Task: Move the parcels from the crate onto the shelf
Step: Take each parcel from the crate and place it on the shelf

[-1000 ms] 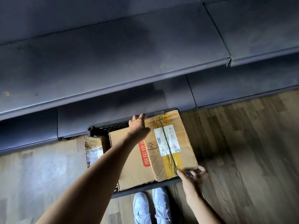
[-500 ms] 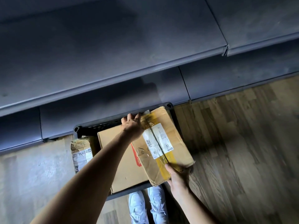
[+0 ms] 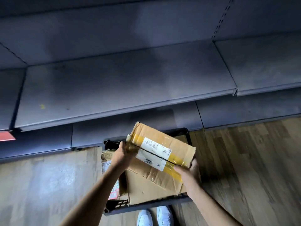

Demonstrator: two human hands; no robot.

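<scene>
A person's white shoes (image 3: 153, 216) stand at the near rim of a dark plastic crate (image 3: 117, 205) on a wood-plank floor (image 3: 244, 168) as both hands raise a taped cardboard parcel (image 3: 162, 149) above it. A second ago the same parcel lay flat in the crate with the hands only at its corners; half a second ago its far end was tipping up; now it is clear of the crate, tilted, its white shipping label and yellow tape facing the camera. The left hand (image 3: 124, 153) curls round the parcel's far left end, fingers wrapped over the taped edge, while the right hand (image 3: 187, 172) cups the near right corner from beneath, thumb on top. Judging by the lift, the pick-up of this parcel is done and the carry to the shelf is what remains. Below it, a larger brown box (image 3: 146, 186) lies in the crate, and a smaller parcel (image 3: 106, 160) with a printed label shows at the crate's left side, so more trips appear to be ahead. Beyond the crate rise dark grey metal shelves: a low base tier at floor level and, above it, a broad bare shelf board (image 3: 114, 82) with a small yellow mark near its left front. A red tag (image 3: 6, 136) shows at the shelf edge far left. The light is dim.
</scene>
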